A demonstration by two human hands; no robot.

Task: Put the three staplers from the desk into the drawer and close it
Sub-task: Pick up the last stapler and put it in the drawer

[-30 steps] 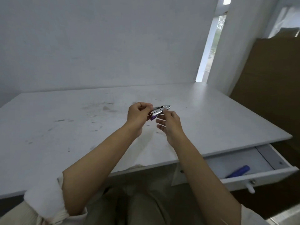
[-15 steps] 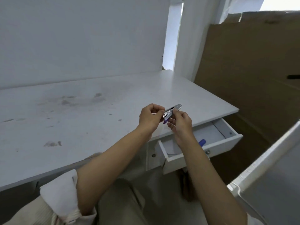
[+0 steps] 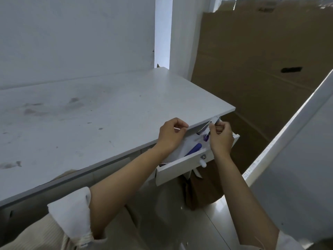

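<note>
My right hand [image 3: 221, 139] grips a silver and purple stapler [image 3: 207, 129], tilted nose-down over the open white drawer [image 3: 173, 170] under the desk's right end. A blue stapler [image 3: 194, 149] lies inside the drawer, partly hidden by my hands. My left hand [image 3: 171, 135] hovers at the desk's front edge beside the drawer, fingers curled and holding nothing. The drawer front carries a white knob [image 3: 203, 163]. No other stapler shows on the white desk [image 3: 90, 120].
Large brown cardboard [image 3: 252, 87] stands right of the desk, behind the drawer. A white panel [image 3: 297, 150] leans at the far right. The desktop carries dark smudges. The white wall runs along the back of the desk.
Both hands moved from above the desktop to the right and down over the open drawer. My left hand let go of the silver stapler; my right hand now holds it alone, tipped downward.
</note>
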